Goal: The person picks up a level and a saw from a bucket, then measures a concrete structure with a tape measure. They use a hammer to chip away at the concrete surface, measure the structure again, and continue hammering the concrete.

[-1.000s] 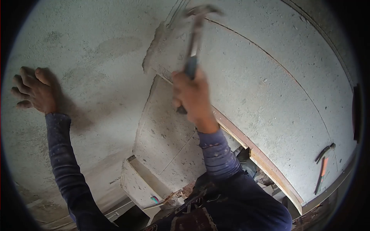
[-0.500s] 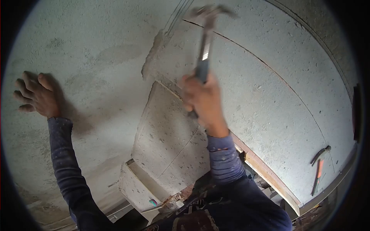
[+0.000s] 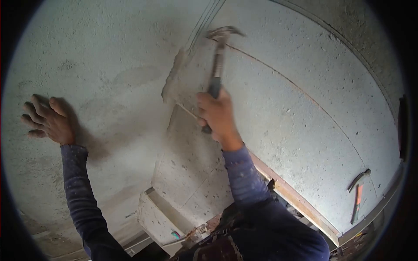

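Observation:
My left hand point(image 3: 48, 121) lies with fingers spread against the grey-white plastered wall point(image 3: 117, 48), left of a dark, rough-edged break point(image 3: 172, 76) in the plaster. My right hand point(image 3: 217, 114) is wrapped round the dark grip of a claw hammer point(image 3: 217, 61). The hammer stands head up in this view, its head a little blurred, just right of the break. Over the hammer's head and shaft a thin crack point(image 3: 278, 75) runs off to the right across the pale surface.
A second claw hammer point(image 3: 358, 195) with an orange and dark handle lies at the lower right. A wooden strip point(image 3: 300, 201) edges the pale surface below my right arm. Lower down sits a box-like recess point(image 3: 167, 209) with a small teal object point(image 3: 175, 235) at its rim.
My right hand and the hammer have swung left towards the plaster break. The whole view has shifted slightly, while my left hand stays spread on the wall.

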Available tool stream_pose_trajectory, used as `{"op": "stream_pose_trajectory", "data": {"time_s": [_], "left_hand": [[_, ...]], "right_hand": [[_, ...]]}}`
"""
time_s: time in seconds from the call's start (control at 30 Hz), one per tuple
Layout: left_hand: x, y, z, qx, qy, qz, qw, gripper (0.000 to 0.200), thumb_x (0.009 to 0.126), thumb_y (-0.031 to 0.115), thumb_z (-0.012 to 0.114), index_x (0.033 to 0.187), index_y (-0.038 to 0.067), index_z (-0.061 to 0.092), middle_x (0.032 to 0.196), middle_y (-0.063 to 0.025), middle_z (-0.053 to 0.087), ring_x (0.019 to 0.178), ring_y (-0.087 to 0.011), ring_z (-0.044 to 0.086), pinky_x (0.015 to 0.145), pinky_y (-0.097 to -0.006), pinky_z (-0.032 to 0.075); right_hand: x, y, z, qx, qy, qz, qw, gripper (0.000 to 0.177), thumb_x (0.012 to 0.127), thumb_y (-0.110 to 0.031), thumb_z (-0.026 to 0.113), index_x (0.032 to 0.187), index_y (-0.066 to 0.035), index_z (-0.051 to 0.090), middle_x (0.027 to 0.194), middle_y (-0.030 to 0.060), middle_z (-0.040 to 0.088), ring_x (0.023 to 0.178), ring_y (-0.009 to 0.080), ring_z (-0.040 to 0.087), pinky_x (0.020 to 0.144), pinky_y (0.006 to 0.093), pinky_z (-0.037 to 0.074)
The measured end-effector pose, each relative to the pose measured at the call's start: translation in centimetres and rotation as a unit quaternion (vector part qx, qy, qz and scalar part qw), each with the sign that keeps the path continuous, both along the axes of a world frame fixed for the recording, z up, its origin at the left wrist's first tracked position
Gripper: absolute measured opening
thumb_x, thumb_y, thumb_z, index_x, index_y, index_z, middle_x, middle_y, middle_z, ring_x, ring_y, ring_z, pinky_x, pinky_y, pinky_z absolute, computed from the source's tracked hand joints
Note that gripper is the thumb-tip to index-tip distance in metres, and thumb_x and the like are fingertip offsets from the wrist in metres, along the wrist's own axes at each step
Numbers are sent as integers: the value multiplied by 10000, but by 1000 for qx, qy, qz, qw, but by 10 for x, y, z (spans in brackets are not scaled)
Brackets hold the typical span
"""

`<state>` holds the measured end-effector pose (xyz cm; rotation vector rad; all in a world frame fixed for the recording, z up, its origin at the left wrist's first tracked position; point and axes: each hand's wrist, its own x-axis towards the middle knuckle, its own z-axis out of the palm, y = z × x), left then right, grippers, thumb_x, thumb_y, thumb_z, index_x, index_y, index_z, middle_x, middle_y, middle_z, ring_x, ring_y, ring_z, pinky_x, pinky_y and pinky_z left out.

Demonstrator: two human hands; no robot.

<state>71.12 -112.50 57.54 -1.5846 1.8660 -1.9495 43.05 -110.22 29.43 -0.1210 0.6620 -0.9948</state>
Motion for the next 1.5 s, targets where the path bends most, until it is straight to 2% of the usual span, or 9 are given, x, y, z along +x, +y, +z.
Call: {"op": "stream_pose_trajectory", "data": {"time_s": [0.23, 0.4, 0.7, 0.77, 0.87, 1.13, 1.23, 1.33, 1.5], "left_hand": [[5, 1, 3, -6, -12, 1, 1000, 679, 1013, 598, 307, 1563, 207, 228, 1623, -131, 172, 1503, -428, 28, 1112, -746, -29], [2, 0, 0, -5, -7, -10, 1000, 674, 1012, 585, 316, 1560, 201, 232, 1625, -132, 174, 1508, -414, 21, 1111, -744, -29], [0, -1, -1, -17, -7, -5, 1000, 651, 1016, 572, 364, 1559, 233, 245, 1634, -92, 166, 1514, -395, 26, 1127, -742, 0], [4, 1, -1, -14, -6, -4, 1000, 650, 1020, 569, 346, 1564, 234, 229, 1635, -92, 169, 1519, -386, 10, 1133, -733, -5], [12, -1, 2, -5, -3, -24, 1000, 655, 1006, 562, 341, 1564, 233, 240, 1638, -97, 184, 1521, -386, -6, 1124, -725, -74], [-1, -1, -6, -4, 8, -23, 1000, 660, 1012, 559, 326, 1563, 204, 242, 1629, -115, 196, 1515, -401, 16, 1118, -732, -58], [0, 1, -1, -16, 14, -3, 1000, 663, 1012, 571, 312, 1562, 208, 239, 1626, -114, 191, 1513, -403, 19, 1117, -741, -30], [1, -12, 3, -30, -1, -9, 1000, 647, 1015, 579, 355, 1553, 236, 242, 1625, -97, 187, 1509, -404, 47, 1119, -756, 26], [2, -6, 0, -17, 2, -18, 1000, 638, 1016, 566, 355, 1554, 242, 239, 1630, -97, 163, 1513, -397, 19, 1127, -744, -8]], "right_hand": [[22, -50, -2, -19, 33, -540, 841, 122, 940, -44, 545, 942, -79, 428, 702, -4, 501, 490, 63, 447, 401, 249, 402], [53, -28, -12, 41, -11, 78, 996, 144, 910, -62, 555, 1012, -55, 453, 762, 29, 496, 540, 107, 478, 415, 300, 424], [-35, -49, 6, -16, 29, -616, 787, 196, 908, -117, 616, 966, -73, 434, 730, 28, 502, 507, 108, 467, 393, 295, 403], [44, -25, -22, 57, 46, -176, 982, 277, 887, -168, 646, 1015, -6, 461, 762, 51, 544, 503, 164, 499, 404, 340, 412], [64, -5, -27, -4, 86, 179, 980, 162, 908, -66, 584, 1008, -30, 463, 710, -3, 490, 480, 112, 456, 388, 281, 377], [-70, -23, 13, -190, -36, -505, 841, 115, 926, -34, 554, 965, -65, 450, 701, 17, 519, 481, 95, 486, 380, 254, 400], [27, -48, 1, 159, 194, -564, 786, 226, 917, -112, 607, 1062, -30, 454, 811, 70, 570, 562, 140, 564, 440, 267, 464], [87, -18, -21, 15, 132, 37, 990, 261, 899, -140, 637, 1070, -37, 468, 882, 90, 594, 589, 144, 578, 451, 275, 467], [-35, -17, 11, -73, -18, -231, 970, 130, 912, -13, 539, 951, -68, 427, 686, 27, 489, 467, 82, 459, 368, 261, 384]]}}
